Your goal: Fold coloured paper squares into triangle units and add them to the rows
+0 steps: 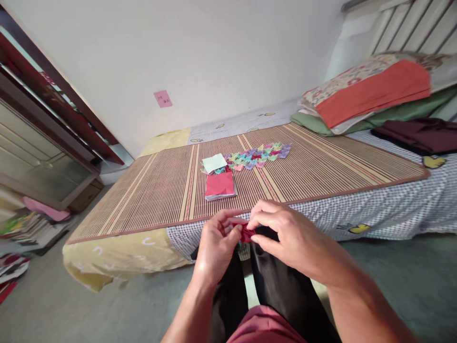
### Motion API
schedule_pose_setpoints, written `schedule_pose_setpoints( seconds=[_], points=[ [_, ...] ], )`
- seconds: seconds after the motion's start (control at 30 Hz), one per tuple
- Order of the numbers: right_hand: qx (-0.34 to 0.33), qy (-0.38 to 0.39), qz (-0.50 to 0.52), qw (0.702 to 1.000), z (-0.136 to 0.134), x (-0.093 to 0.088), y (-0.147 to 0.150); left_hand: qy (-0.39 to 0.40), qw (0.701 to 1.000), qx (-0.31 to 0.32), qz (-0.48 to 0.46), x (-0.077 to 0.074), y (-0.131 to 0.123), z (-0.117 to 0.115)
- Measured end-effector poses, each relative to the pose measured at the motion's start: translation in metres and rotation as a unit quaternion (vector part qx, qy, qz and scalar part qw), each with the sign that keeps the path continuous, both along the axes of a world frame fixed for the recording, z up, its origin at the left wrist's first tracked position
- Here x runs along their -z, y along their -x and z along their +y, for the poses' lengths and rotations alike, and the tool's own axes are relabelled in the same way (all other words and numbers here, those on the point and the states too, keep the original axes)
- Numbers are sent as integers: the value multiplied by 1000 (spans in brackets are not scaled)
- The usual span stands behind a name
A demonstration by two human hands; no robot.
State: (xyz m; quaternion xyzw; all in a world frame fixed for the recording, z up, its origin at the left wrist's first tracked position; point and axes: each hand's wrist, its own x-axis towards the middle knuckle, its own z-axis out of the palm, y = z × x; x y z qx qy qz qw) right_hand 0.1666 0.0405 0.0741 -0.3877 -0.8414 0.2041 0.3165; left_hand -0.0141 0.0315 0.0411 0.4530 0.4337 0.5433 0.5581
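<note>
A small folded red paper piece (245, 233) is held above my lap at the bed's near edge. My left hand (219, 243) pinches it between thumb and fingers. From the other side, my right hand (276, 228) has its thumb and fingertips closed on the paper's right part. Just beyond my hands lies a stack of square paper (219, 186) with a red sheet on top. Behind that stack is a pale green paper sheet (214, 163). Several folded paper pieces (257, 156) in many colours lie in rows to its right.
A striped bamboo mat (160, 190) covers the bed. Folded bedding and a pillow with an orange band (374, 95) sit at the right, near dark folded cloth (417, 135). Books and papers (26, 231) are piled at the left by a cabinet (43, 157).
</note>
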Motion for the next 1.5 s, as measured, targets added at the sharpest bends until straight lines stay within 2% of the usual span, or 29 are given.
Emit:
schedule_pose_setpoints(
  seconds=[0.2, 0.9, 1.13, 1.37, 1.5],
  points=[
    [24, 0, -35, 999, 0, 2, 4, 5, 1000, 3, 16, 2, -2, -1],
    [18, 7, -45, 999, 2, 7, 7, -10, 999, -3, 48, 1, 0, -1],
    [49, -34, -77, 995, 2, 9, 9, -13, 998, -5, 57, 4, -2, 0],
    [58, -49, -91, 993, 5, 15, 14, -14, 999, 16, 37, 1, -2, -2],
    [61, -48, -85, 993, 7, 17, 13, 52, 996, 27, -65, 9, 4, 4]
  ],
)
